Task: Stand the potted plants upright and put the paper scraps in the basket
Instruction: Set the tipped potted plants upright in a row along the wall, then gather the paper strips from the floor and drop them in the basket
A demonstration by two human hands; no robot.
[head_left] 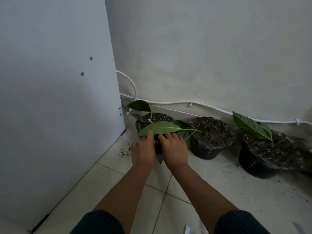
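Three black potted plants stand in a row along the wall on the tiled floor. The left pot (156,118) sits in the corner with green leaves spreading over it. My left hand (143,150) and my right hand (173,149) both clasp its near side, fingers curled on the rim under a large leaf (160,128). The middle pot (211,137) stands upright, its stem leaning left. The right pot (268,154) is wrapped in clear plastic and carries a broad leaf. A white paper scrap (187,229) shows at the bottom edge. No basket is in view.
A tall white cabinet panel (59,98) closes off the left side. A white cable (202,103) runs along the skirting of the wall. Spilled soil crumbs (125,151) lie left of the corner pot, and more are scattered on the tiles at the right.
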